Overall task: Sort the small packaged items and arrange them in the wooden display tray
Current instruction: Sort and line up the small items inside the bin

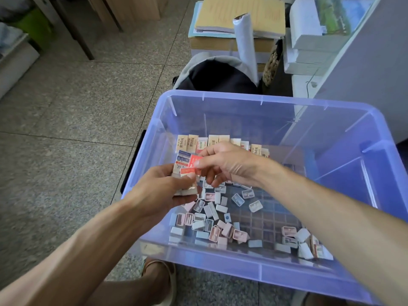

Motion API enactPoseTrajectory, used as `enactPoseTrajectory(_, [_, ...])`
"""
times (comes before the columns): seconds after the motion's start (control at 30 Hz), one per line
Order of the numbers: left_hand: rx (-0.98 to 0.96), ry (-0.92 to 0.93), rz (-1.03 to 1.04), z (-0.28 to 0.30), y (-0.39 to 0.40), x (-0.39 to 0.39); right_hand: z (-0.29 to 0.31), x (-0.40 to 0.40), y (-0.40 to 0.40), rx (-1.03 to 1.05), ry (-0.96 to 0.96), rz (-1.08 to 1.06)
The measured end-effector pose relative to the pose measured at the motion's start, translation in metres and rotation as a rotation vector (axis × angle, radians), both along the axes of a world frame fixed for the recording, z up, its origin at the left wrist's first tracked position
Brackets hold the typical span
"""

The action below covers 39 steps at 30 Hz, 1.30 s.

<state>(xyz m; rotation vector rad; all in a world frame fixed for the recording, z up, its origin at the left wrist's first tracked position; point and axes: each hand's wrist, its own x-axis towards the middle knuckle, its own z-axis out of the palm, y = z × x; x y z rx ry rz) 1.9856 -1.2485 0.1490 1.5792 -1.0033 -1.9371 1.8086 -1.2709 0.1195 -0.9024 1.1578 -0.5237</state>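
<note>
Two hands meet above the left side of a translucent purple storage bin (260, 277) that stands on a speckled tiled floor (66, 129). The left hand (163, 191) curls round a stack of small packets (184, 167), white, blue and red on their printed faces, and grips it upright over the bin's left wall. The right hand (223, 162) reaches across from the right and pinches a red packet (195, 161) between thumb and forefinger, right against the top of that stack. Inside the bin, a row of beige packets (194, 142) with dark lettering stands on edge along the far side. Beneath it lies the wooden display tray (265, 219), a dark grid of little square compartments seen through the blue tint. Loose small cases (212, 215) in pale blue, pink and white are scattered over the tray's near and left parts, some open side up, some on their sides; a smaller cluster (302, 239) sits toward the near right corner. Behind the bin rest a dark bag with a grey rim (212, 74), a rolled sheet of paper (245, 45) and stacked papers on boxes (238, 16). A sandalled foot (161, 277) shows under the bin's near edge.
</note>
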Motion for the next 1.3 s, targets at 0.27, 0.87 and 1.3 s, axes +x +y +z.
enactPoseTrajectory(0.27, [-0.006, -0.053, 0.001, -0.001, -0.001, -0.002, -0.018, 0.010, -0.045, -0.169, 0.480, -0.265])
enactPoseTrajectory(0.87, [0.006, -0.063, -0.100, -0.002, -0.004, 0.002, -0.005, 0.008, -0.008, -0.110, 0.077, -0.047])
enactPoseTrajectory(1.3, [0.121, -0.012, 0.021, 0.003, -0.008, -0.005, -0.017, -0.002, -0.043, -0.110, 0.590, -0.309])
